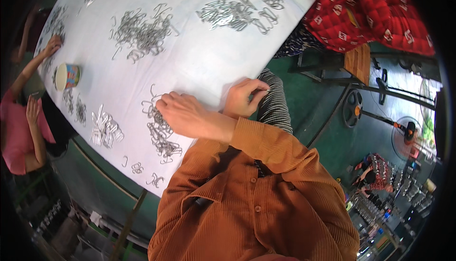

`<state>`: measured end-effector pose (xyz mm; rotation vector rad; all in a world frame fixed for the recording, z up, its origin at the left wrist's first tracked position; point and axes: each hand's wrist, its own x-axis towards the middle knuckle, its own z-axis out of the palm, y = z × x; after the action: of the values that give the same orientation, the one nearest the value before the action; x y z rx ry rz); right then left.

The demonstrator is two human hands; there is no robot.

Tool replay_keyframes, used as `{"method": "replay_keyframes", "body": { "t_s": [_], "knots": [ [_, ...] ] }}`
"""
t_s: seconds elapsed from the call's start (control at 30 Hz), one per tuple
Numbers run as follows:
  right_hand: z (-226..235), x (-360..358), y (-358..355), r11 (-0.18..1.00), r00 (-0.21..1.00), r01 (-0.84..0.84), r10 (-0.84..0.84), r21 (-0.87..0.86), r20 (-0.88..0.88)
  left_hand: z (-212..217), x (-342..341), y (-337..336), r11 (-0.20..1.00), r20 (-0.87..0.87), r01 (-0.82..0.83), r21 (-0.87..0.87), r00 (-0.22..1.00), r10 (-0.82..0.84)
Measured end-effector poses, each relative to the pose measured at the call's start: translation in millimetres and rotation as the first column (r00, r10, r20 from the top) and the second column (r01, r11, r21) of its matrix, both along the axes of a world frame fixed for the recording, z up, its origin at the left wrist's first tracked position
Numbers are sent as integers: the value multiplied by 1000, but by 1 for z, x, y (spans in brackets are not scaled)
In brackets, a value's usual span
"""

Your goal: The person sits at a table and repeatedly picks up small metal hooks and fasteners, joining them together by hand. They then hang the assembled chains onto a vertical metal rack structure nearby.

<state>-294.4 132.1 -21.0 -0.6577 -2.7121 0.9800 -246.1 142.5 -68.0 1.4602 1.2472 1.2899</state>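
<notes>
My right hand reaches across to the left, its orange sleeve coming in from the right. Its bent fingers rest on a pile of bent metal wire pieces on the white-covered table. Whether it grips a piece is hidden by the fingers. My left hand sits at the table's near edge, its wrist passing under my right forearm. It pinches a thin metal wire piece between thumb and fingers. My striped trouser leg lies just beyond it.
More wire piles lie on the cloth. A paper cup stands near the left edge. A person in pink works at the left, a person in red at the top right. A fan stands on the green floor.
</notes>
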Motion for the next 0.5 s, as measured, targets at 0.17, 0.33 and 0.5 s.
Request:
{"method": "replay_keyframes", "body": {
  "t_s": [0.17, 0.33, 0.5],
  "knots": [
    [19, 71, 86, 941, 926, 325, -295, 97, -237, 1, 0, 1, 1000, -120, 6, -3, 993, -7],
    [9, 184, 181, 734, 733, 675, -652, 82, -194, 8, 2, -2, 998, -37, -1, -67, 999, -1],
    [-19, 220, 220, 645, 654, 755, -726, 120, -214, 10, 0, -2, 997, -54, 12, -77, 998, -16]
  ]
}}
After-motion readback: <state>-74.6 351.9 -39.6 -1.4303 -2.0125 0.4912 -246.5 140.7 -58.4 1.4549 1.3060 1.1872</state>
